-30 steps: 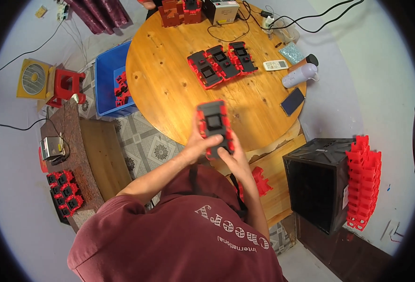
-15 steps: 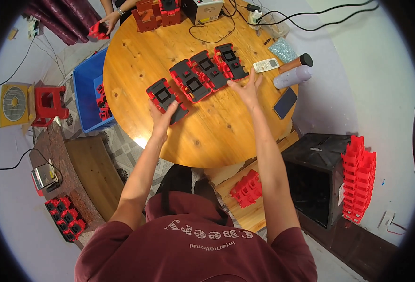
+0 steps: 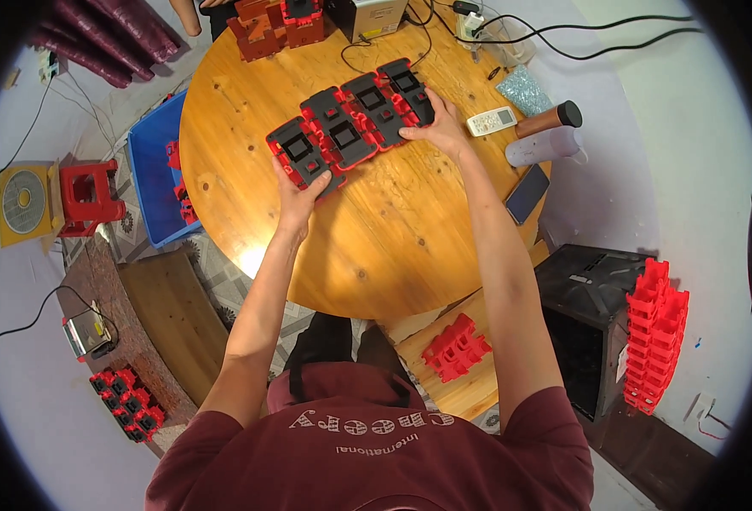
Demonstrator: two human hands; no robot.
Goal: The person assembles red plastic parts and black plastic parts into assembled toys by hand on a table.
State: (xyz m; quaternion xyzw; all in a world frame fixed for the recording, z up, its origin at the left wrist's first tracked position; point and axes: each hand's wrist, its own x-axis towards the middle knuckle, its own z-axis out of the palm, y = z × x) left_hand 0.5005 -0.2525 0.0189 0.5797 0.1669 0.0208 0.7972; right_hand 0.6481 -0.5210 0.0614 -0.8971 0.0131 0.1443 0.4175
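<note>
A slanting row of black-and-red plastic modules (image 3: 339, 136) lies side by side on the round wooden table (image 3: 410, 230), edges touching. Each has a black top with a square recess and red notched sides. At the row's left end my left hand (image 3: 298, 203) is closed around the near end of the leftmost module (image 3: 298, 149), thumb on top. My right hand (image 3: 438, 129) grips the rightmost module (image 3: 403, 83), thumb at its near edge and fingers along its outer side. The fingers' undersides are hidden.
Right of my right hand lie a white remote control (image 3: 491, 122), a brown-and-black cylinder (image 3: 551, 119), a lavender bottle (image 3: 545, 147) and a phone (image 3: 528, 194). A boxy device (image 3: 366, 21) with cables stands far back. Another person's arm (image 3: 187, 15) shows near the blue crate (image 3: 156, 170).
My left hand has pushed the leftmost module up against the others, closing the gap. My right hand now wraps the rightmost module. The other person's hand and red piece have left the spot above the crate.
</note>
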